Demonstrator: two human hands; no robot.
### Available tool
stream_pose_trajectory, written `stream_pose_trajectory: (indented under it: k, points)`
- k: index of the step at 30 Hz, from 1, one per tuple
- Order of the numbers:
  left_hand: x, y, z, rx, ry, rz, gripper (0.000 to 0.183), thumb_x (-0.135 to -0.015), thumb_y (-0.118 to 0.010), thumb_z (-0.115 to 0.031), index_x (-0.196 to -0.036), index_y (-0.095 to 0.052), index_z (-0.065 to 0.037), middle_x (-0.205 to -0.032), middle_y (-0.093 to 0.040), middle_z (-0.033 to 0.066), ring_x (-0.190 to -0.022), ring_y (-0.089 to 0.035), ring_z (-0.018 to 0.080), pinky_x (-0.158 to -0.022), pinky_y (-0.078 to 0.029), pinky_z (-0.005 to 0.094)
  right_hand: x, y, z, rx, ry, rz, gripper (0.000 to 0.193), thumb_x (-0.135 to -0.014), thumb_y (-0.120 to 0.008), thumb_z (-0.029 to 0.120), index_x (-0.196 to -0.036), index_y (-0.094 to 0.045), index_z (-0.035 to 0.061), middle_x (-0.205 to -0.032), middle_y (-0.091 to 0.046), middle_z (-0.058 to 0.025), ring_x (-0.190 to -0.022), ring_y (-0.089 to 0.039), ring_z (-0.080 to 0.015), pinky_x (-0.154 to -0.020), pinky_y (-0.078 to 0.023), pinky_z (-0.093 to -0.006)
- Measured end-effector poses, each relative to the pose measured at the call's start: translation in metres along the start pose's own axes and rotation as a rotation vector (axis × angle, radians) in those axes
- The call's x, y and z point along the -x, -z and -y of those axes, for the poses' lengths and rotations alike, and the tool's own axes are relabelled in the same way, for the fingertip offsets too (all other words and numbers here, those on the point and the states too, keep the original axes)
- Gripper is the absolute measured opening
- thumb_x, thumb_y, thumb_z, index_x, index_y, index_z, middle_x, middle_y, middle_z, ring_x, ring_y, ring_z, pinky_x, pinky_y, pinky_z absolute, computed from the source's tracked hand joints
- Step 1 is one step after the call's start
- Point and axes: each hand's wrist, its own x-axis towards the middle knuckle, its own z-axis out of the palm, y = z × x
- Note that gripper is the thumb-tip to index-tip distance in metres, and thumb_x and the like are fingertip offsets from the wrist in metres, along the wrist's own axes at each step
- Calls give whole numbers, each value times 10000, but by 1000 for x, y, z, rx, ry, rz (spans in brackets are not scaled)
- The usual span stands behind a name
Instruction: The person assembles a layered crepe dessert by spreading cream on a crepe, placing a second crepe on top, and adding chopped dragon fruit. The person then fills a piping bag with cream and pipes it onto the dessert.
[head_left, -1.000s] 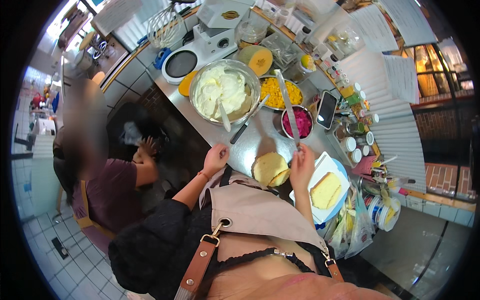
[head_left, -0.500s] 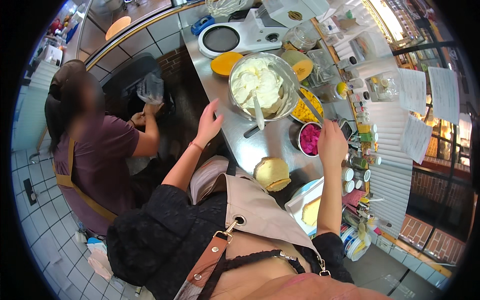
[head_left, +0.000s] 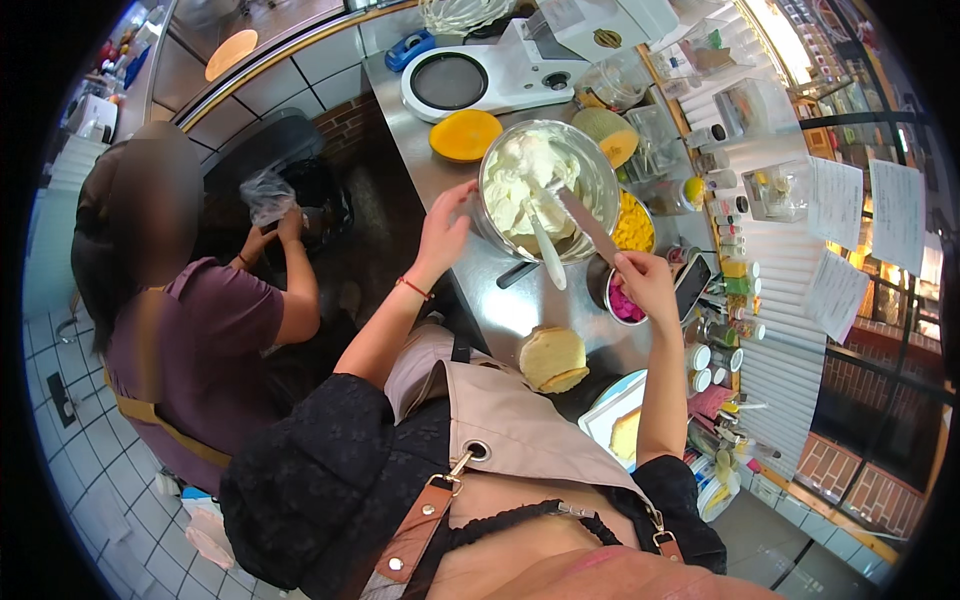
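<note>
Long-bladed spatula (head_left: 585,222), upper centre: held by right hand (head_left: 645,285), slanting upper-left to cream (head_left: 515,178); left hand (head_left: 443,237) empty, loosely curved, beside steel bowl (head_left: 600,190).

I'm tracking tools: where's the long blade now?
Head view, right of centre: the long blade is in the right hand, its tip at the white cream.

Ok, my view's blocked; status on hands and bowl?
Right hand gripping long-bladed tool, tip at cream. Left hand open, beside bowl. White handle jutting over the rim.
</note>
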Motion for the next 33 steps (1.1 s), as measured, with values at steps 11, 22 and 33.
stream_pose_trajectory:
  k: [11, 22, 33]
  points:
    - [-27, -16, -10, 122, -10, -62, 507, -789, -385, 94, -1242, -595, 7, -1203, -655, 135, -1174, -592, 223, -1010, -414, 288, 14, -18, 35, 994, 355, -399, 191, -891, -588, 209, -821, -671, 52, -786, -665, -160, -724, -638, -367, -628, -506, -458]
    - [22, -37, 28, 98, 221, -164, 241, -888, -435, 23, -1056, -606, 46, -966, -651, 88, -896, -623, 173, -850, -503, 292, 58, -4, -30, -19, 41, -221, 194, -930, -635, 179, -892, -710, 5, -639, -613, 17, -516, -489, -33, -465, -365, -217]
    - [224, -3, 132, -75, 188, 801, 348, -963, -542, -269, -1173, -611, 1, -1001, -663, 180, -976, -629, 264, -904, -471, 343, 327, -5, -110, -516, -64, -793, 140, -999, -532, 164, -1006, -582, 34, -796, -641, -24, -635, -588, -81, -563, -458, -207]
